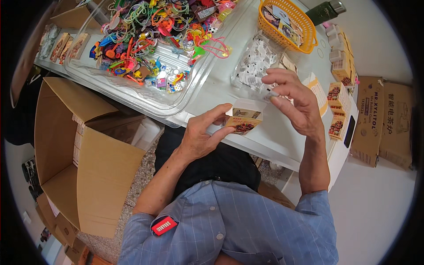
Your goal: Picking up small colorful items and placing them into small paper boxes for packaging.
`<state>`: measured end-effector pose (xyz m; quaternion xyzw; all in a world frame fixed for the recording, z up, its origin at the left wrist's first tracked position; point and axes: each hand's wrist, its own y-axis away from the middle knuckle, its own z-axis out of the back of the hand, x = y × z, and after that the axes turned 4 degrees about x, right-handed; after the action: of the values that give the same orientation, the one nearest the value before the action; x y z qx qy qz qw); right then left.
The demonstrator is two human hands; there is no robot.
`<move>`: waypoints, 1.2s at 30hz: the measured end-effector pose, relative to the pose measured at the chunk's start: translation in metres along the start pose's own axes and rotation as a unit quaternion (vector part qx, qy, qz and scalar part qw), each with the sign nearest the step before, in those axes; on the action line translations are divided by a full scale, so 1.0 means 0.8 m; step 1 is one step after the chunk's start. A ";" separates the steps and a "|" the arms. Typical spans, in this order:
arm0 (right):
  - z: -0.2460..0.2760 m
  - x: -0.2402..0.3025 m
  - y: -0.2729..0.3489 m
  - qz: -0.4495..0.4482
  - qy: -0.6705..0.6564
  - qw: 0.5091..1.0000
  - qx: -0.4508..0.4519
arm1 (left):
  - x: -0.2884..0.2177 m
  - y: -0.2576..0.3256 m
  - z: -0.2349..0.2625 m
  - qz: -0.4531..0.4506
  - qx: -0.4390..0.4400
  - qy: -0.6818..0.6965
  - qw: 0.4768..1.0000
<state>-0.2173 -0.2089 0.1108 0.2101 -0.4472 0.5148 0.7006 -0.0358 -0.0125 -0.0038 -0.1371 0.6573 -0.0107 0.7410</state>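
Note:
My left hand [199, 136] grips a small printed carton [245, 125] between thumb and fingers, over the table's near edge. The carton is cream and red, and its top flaps stand up. Just right of it, my right hand [297, 100] is raised with thumb and forefinger close together on a small white sachet [267, 92], partly hidden by the fingertips. Beyond that hand lies a clear plastic bag [255, 66] full of white sachets with dark print. Flat printed cards [315, 90] lie partly behind my right wrist.
A clear plastic tray [181, 108] with colourful small toys [128, 46] fills the table's left. Further back stand a yellow basket [286, 43] of cards and a green flask [324, 13]. Small cartons [336, 126] and a black phone-like slab [349, 131] line the right. An open cardboard box [106, 176] stands left.

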 end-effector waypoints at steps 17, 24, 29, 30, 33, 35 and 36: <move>0.005 0.011 -0.009 -0.111 0.198 0.966 -0.124 | 0.000 -0.001 -0.002 -0.007 -0.020 0.017 1.000; 0.003 -0.059 -0.066 -0.059 0.481 0.869 -0.103 | -0.003 -0.001 -0.001 0.004 -0.017 0.009 1.000; -0.005 -0.083 -0.092 -0.166 0.568 0.806 -0.011 | 0.000 -0.001 -0.002 -0.013 -0.017 -0.007 1.000; -0.007 -0.084 -0.092 -0.165 0.567 0.807 -0.010 | 0.001 -0.001 -0.002 -0.014 -0.019 -0.004 1.000; -0.006 -0.087 -0.086 -0.144 0.558 0.816 -0.045 | -0.002 -0.002 0.001 -0.018 -0.014 -0.011 1.000; -0.001 -0.086 -0.076 -0.118 0.492 0.859 -0.082 | -0.003 -0.002 0.002 -0.013 -0.011 -0.008 1.000; 0.001 -0.086 -0.072 -0.118 0.492 0.859 -0.082 | -0.003 -0.001 0.002 -0.009 -0.008 -0.007 1.000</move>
<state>-0.1701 -0.2685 0.0627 -0.0772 -0.0571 0.4265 0.8994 -0.0347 -0.0128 -0.0013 -0.1495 0.6511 -0.0111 0.7440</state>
